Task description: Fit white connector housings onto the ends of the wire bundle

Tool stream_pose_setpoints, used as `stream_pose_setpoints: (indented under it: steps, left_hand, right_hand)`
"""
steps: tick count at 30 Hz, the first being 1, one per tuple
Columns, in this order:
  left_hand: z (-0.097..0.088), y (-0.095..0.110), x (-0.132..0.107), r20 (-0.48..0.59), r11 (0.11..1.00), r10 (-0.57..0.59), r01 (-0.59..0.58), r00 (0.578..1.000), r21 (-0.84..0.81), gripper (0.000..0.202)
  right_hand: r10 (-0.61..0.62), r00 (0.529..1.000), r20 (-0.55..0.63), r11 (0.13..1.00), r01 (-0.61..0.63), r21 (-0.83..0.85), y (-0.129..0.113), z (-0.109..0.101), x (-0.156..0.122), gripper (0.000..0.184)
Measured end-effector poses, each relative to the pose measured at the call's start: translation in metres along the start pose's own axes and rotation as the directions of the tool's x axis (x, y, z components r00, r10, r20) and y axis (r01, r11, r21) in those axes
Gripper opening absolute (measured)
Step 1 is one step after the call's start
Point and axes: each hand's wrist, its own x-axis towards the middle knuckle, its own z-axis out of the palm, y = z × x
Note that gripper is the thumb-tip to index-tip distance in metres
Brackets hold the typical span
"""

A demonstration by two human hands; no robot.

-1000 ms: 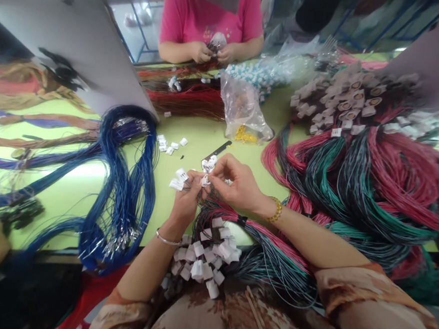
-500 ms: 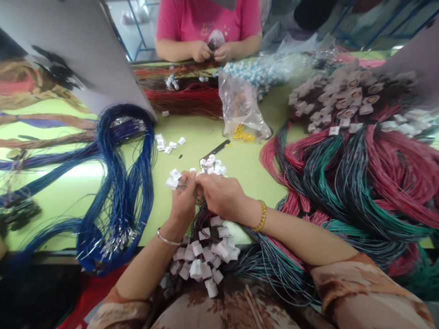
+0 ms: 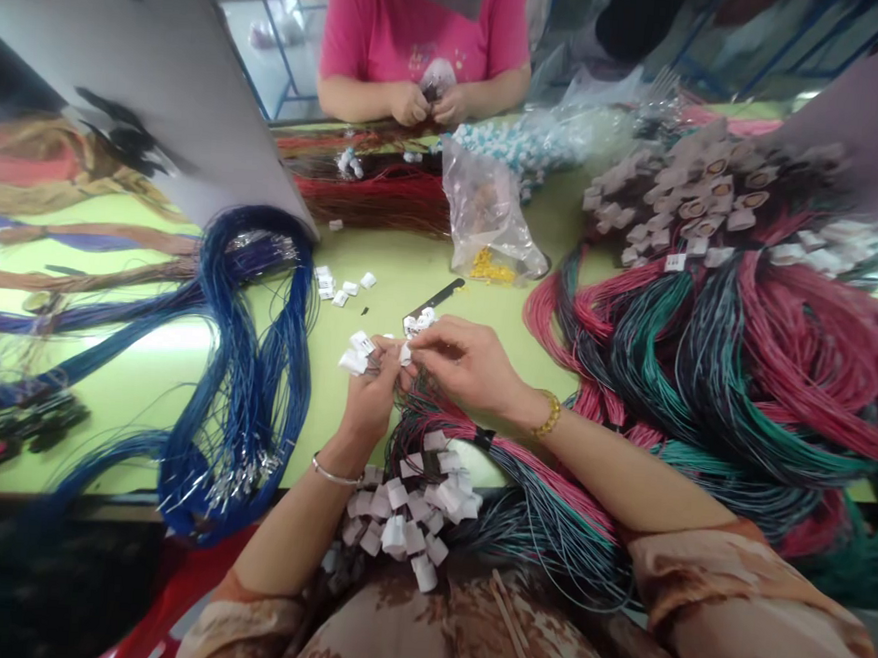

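Observation:
My left hand (image 3: 371, 394) is closed around a few wires that end in small white plastic connectors (image 3: 357, 352), which stick out past its fingers. My right hand (image 3: 464, 363) meets it from the right, its fingertips pinching a white connector (image 3: 405, 353) against the wire ends. Both hands hover over the yellow-green table (image 3: 383, 275). Below them a bundle of red, green and black wires (image 3: 475, 462) runs toward my lap and ends in a cluster of white connectors (image 3: 411, 518). A small heap of loose white connectors (image 3: 419, 321) lies just beyond my fingers.
A blue wire bundle (image 3: 255, 376) loops at the left. Big coils of red and green wires (image 3: 723, 359) fill the right. A clear plastic bag (image 3: 488, 217), a dark flat tool (image 3: 435, 297) and scattered connectors (image 3: 341, 287) lie ahead. A person in a pink shirt (image 3: 421, 37) works opposite.
My right hand dipped down over the left half a second ago, then lifted again with its fingertips back at the connector. The left hand stayed in place.

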Motion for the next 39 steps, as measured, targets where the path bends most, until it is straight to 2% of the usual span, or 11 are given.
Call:
stream_pose_setpoints:
  steps: [2, 5, 7, 9, 11, 16, 19, 23, 29, 33, 39]
  left_hand:
    - [0.000, 0.000, 0.000, 0.005, 1.000, -0.002, 0.002, 1.000, -0.007, 0.042]
    - [0.000, 0.000, 0.000, 0.015, 1.000, -0.005, 0.005, 1.000, 0.010, 0.041]
    - [0.000, 0.000, 0.000, 0.007, 0.999, -0.008, 0.008, 1.000, 0.039, 0.041]
    - [-0.001, 0.000, 0.000, -0.008, 0.998, -0.012, 0.012, 1.000, 0.068, 0.041]
    - [-0.001, -0.001, 0.000, -0.018, 0.996, -0.018, 0.020, 1.000, 0.088, 0.041]
    - [-0.001, -0.001, 0.000, -0.017, 0.994, -0.025, 0.026, 1.000, 0.101, 0.040]
    - [0.000, 0.000, -0.001, -0.014, 0.996, -0.022, 0.023, 1.000, 0.084, 0.040]
    - [0.000, 0.001, -0.001, 0.000, 0.997, -0.032, 0.031, 1.000, 0.071, 0.040]
    - [-0.002, 0.000, 0.000, 0.002, 0.998, -0.044, 0.044, 0.999, 0.054, 0.040]
    - [-0.002, -0.001, 0.000, 0.005, 0.998, -0.051, 0.050, 0.999, 0.042, 0.040]
    - [-0.001, 0.001, -0.001, 0.003, 0.998, -0.047, 0.047, 0.999, 0.040, 0.040]
  right_hand:
    - [0.143, 0.987, 0.071, 0.975, -0.153, 0.162, 0.005, -0.001, 0.003, 0.009]
    - [0.341, 0.901, 0.270, 0.817, -0.425, 0.389, 0.016, -0.002, 0.008, 0.015]
    - [0.407, 0.843, 0.350, 0.701, -0.535, 0.472, 0.023, -0.003, 0.011, 0.017]
    - [0.434, 0.813, 0.388, 0.618, -0.582, 0.528, 0.027, -0.004, 0.012, 0.016]
    - [0.435, 0.803, 0.408, 0.572, -0.596, 0.564, 0.028, -0.004, 0.012, 0.015]
    - [0.482, 0.788, 0.383, 0.528, -0.610, 0.591, 0.030, -0.002, 0.012, 0.019]
    - [0.531, 0.777, 0.338, 0.521, -0.614, 0.593, 0.035, -0.005, 0.014, 0.027]
    - [0.562, 0.788, 0.250, 0.508, -0.568, 0.648, 0.043, -0.014, 0.020, 0.041]
    - [0.524, 0.752, 0.399, 0.344, -0.615, 0.709, 0.044, -0.020, 0.022, 0.026]
    - [0.475, 0.754, 0.454, 0.324, -0.629, 0.707, 0.043, -0.020, 0.020, 0.023]
    - [0.445, 0.775, 0.450, 0.324, -0.607, 0.725, 0.047, -0.017, 0.017, 0.029]
